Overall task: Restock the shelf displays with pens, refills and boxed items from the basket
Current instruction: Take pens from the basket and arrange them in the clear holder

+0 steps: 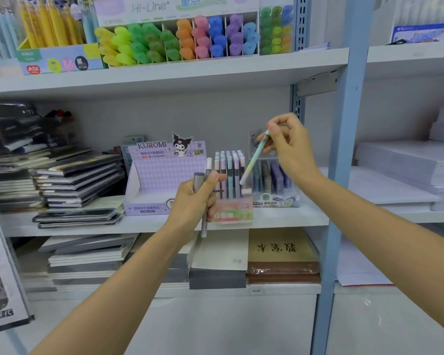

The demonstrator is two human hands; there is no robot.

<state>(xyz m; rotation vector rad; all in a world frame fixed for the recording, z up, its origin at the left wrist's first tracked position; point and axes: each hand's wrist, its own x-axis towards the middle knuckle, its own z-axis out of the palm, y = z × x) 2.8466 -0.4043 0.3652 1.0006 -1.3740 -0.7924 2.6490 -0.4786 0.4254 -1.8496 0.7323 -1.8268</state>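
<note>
My left hand grips a small bunch of pens upright in front of the middle shelf; a grey cap and a white one stick out above my fist. My right hand pinches the top of a pale green pen, which slants down to the left, its white tip just above the pen display box full of pastel pens. A purple Kuromi display box stands empty to the left of it. The basket is not in view.
A clear box of refills stands right of the pen display. Stacked notebooks fill the shelf's left side, paper stacks the right bay. Highlighters line the upper shelf. A blue upright post divides the bays.
</note>
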